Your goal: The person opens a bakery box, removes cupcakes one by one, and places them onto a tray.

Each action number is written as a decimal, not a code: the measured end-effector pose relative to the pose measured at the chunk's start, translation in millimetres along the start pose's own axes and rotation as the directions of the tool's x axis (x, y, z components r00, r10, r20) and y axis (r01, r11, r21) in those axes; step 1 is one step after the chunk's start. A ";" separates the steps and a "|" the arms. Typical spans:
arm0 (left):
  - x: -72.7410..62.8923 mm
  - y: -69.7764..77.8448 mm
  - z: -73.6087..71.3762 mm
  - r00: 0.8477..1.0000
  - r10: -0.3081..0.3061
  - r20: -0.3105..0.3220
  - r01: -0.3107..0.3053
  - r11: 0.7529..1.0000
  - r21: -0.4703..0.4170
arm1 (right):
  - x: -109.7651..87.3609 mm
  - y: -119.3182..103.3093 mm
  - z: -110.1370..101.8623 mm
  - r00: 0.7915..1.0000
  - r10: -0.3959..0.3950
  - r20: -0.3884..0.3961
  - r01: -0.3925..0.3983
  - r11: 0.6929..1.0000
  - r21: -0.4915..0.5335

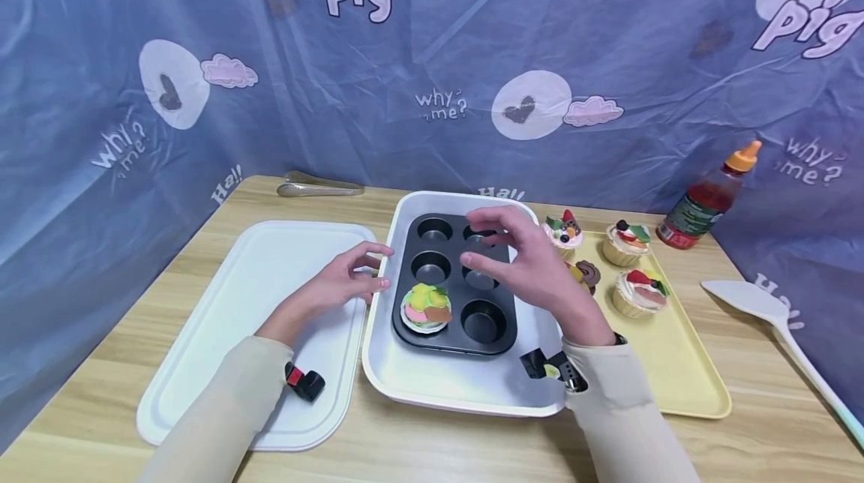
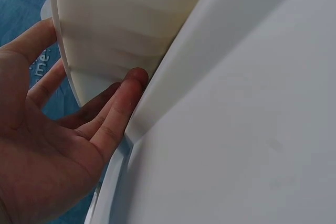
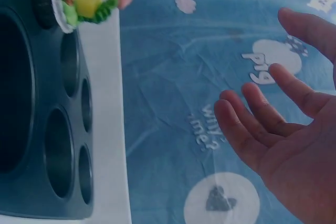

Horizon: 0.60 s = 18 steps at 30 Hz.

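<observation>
A black muffin tin (image 1: 456, 280) lies in a deep white tray (image 1: 466, 385). Its front left cup holds a toy cupcake (image 1: 426, 308) topped with yellow, pink and brown pieces; the other cups I can see into hold nothing. My left hand (image 1: 344, 277) touches the white tray's left side, fingertips at its rim and outer wall (image 2: 115, 35). Over the right half of the tin hovers my right hand (image 1: 523, 262), fingers spread and loosely bent, with nothing in its grasp. It hides part of the right-hand cups.
On the right a yellow tray (image 1: 682, 370) carries several toy cupcakes (image 1: 640, 294), some partly behind my right arm. A flat white tray (image 1: 270, 273) lies left. Metal tongs (image 1: 320, 187), a red sauce bottle (image 1: 705, 202) and a white spoon (image 1: 749, 299) lie around the table's edges.
</observation>
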<state>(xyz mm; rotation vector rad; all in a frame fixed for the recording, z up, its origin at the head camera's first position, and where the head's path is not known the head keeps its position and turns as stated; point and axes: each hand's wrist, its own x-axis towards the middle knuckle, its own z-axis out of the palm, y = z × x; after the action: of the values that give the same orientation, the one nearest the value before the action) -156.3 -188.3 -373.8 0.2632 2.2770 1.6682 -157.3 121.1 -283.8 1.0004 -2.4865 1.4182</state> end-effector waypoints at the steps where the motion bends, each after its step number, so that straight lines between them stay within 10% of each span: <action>1: 0.3 -0.3 -0.1 1.000 0.004 0.003 -0.004 1.000 -0.003 | 0.0 0.4 2.0 1.000 -0.002 0.017 0.002 1.000 0.004; 18: 1.8 -0.7 -0.4 1.000 0.013 0.014 -0.013 1.000 -0.022 | -0.3 1.3 23.9 0.957 0.114 0.269 -0.102 0.993 -0.056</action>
<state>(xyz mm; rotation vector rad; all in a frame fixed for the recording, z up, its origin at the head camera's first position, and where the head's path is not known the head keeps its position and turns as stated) -158.1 -188.3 -374.6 0.2849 2.2503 1.6909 -152.7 102.6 -298.2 1.1363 -2.7925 1.3301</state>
